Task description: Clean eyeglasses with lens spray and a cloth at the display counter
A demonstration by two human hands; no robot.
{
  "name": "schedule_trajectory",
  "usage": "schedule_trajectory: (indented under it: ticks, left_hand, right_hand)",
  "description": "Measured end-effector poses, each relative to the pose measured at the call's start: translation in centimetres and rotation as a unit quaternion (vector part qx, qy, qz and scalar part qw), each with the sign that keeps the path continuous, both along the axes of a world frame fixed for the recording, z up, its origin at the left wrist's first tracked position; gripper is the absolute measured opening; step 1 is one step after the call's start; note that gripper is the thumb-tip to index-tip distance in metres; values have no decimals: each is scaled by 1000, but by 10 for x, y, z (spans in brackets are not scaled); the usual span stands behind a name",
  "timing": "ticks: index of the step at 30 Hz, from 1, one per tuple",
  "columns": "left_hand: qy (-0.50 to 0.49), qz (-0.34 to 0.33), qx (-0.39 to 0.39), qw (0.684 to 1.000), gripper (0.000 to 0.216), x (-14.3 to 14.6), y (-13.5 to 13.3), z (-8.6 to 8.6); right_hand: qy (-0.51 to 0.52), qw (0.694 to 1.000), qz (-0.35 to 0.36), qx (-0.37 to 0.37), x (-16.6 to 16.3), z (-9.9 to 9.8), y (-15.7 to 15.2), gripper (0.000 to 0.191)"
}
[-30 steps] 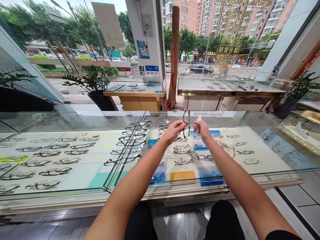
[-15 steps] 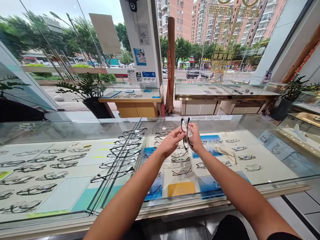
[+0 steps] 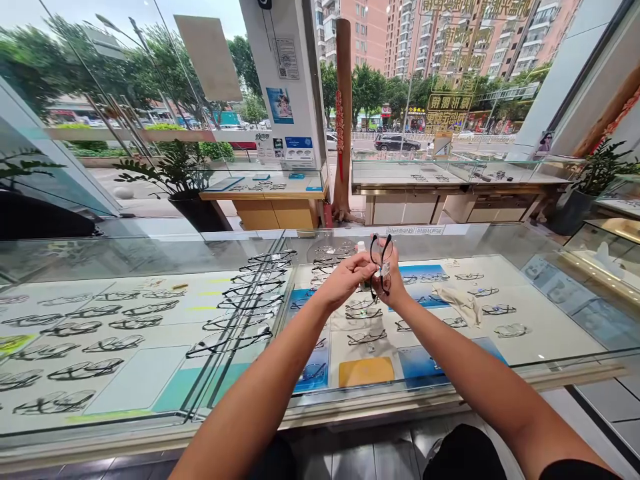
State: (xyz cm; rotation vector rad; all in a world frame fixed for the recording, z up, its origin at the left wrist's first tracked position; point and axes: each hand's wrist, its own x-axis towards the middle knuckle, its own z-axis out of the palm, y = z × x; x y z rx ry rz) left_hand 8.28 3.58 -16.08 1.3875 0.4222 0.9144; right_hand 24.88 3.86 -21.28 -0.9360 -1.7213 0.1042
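Above the glass counter I hold a pair of dark-framed eyeglasses (image 3: 373, 248), turned on end with one lens above the other. My left hand (image 3: 343, 283) is closed, its thumb and fingertips pinching the glasses near the bridge. My right hand (image 3: 395, 283) is closed around them from the right, its fingers partly hidden behind the lenses. A small pale tag (image 3: 385, 268) shows by the lenses. Just behind my left fingers a white bottle top (image 3: 361, 247) sticks up; the rest of it is mostly hidden.
Under the glass counter top (image 3: 320, 393) lie many eyeglasses in rows. A row of black frames (image 3: 255, 287) runs along the left of centre. A beige cloth (image 3: 457, 305) and a yellow case (image 3: 367, 372) are at centre right. More display counters (image 3: 400, 177) stand by the window.
The glasses have turned slightly, so their lenses and tag show more openly. The white bottle top has come into sight behind my left hand. The view has tilted down a little.
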Motion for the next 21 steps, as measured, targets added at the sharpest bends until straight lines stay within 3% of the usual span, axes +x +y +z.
schedule_trajectory:
  ticks: [5,9,13,16,21]
  left_hand:
    - [-44,32,-20,998,52,-3,6,2]
    - [-73,143,-7,987,54,-11,21,2]
    - [0,265,68,962,51,-14,32,-4]
    - [37,287,103,952,49,-12,33,-9]
    - [52,283,120,950,46,-8,32,-14]
  right_hand:
    - [-41,999,-7,9,7,8,4,78]
    - [71,996,-30,-40,20,22,9,63]
    - [173,971,73,-151,26,30,10,52]
    - [197,953,132,-189,21,31,8,50]
    - [219,944,141,-204,16,31,7,54]
